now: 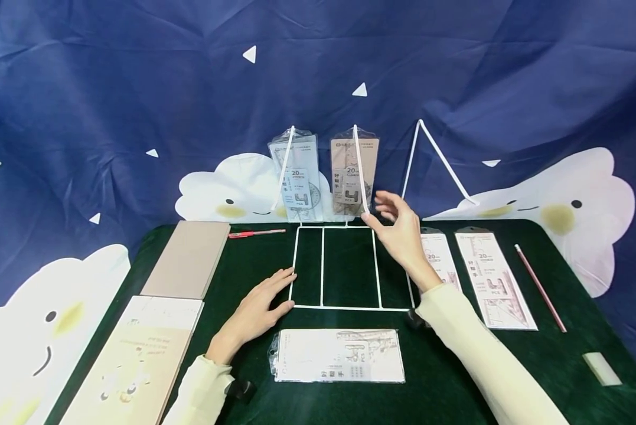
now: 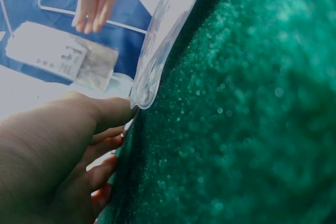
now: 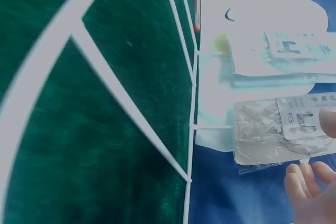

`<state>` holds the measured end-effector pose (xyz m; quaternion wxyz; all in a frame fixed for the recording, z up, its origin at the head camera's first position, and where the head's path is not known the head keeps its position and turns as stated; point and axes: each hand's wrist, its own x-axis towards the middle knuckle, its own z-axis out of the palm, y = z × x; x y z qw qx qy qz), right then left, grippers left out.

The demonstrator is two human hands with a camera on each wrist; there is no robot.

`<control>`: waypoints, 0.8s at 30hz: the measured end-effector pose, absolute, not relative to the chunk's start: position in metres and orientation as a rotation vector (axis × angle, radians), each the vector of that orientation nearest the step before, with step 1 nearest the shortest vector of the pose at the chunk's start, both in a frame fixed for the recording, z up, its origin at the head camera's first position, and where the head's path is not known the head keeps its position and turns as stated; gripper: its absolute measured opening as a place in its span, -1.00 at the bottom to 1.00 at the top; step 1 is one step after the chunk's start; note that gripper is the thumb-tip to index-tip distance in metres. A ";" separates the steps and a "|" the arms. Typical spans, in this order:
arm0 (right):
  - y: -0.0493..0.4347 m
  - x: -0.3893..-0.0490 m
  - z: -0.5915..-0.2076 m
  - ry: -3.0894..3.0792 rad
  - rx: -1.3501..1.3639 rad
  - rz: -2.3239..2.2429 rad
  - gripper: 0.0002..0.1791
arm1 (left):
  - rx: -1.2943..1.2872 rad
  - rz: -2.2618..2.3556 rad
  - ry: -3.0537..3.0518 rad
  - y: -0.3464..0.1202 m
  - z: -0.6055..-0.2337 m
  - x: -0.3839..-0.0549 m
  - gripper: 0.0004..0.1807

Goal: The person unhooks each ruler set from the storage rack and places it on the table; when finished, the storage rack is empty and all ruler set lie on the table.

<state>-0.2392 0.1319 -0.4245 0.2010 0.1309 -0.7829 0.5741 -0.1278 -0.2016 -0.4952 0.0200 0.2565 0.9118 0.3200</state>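
A white wire rack [image 1: 349,308] stands on the green cloth. A blue ruler set [image 1: 303,177] in a clear pouch hangs at its left arm, and a brown ruler set [image 1: 344,154] hangs at the middle arm. My right hand [image 1: 403,233] is beside the brown set's lower edge, thumb near the end of the wire arm, the fingers spread apart from the thumb. My left hand [image 1: 259,307] rests at the rack's left side with fingers extended against the bar. Another ruler set [image 1: 318,354] lies flat in front of the rack; its pouch tab [image 2: 143,95] shows beyond my left thumb.
Two pink ruler sets [image 1: 495,283] [image 1: 439,251] lie right of the rack, with a pencil [image 1: 541,289] and an eraser [image 1: 602,369] farther right. Notebooks [image 1: 187,260] [image 1: 137,354] lie along the left edge, near a red pen [image 1: 256,234]. A blue curtain [image 1: 318,71] hangs behind.
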 end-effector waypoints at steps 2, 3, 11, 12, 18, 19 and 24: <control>0.127 -0.243 -0.416 -2.169 0.363 1.619 -0.40 | 0.792 0.988 2.827 -0.201 -0.495 -0.128 -0.32; 0.125 -0.243 -0.411 -2.161 0.370 1.631 -0.41 | 0.792 0.990 2.826 -0.201 -0.495 -0.128 -0.32; 0.109 -0.241 -0.384 -2.168 0.389 1.629 -0.54 | 0.782 0.988 2.818 -0.200 -0.494 -0.128 -0.32; 0.108 -0.241 -0.382 -2.166 0.389 1.629 -0.55 | 0.779 0.986 2.816 -0.200 -0.494 -0.128 -0.32; 0.104 -0.245 -0.379 -2.146 0.398 1.651 -0.60 | 0.762 0.980 2.801 -0.201 -0.493 -0.128 -0.31; 0.103 -0.246 -0.379 -2.142 0.400 1.655 -0.61 | 0.759 0.977 2.801 -0.201 -0.493 -0.128 -0.31; 0.100 -0.248 -0.377 -2.127 0.404 1.687 -0.66 | 0.749 0.979 2.790 -0.202 -0.493 -0.128 -0.31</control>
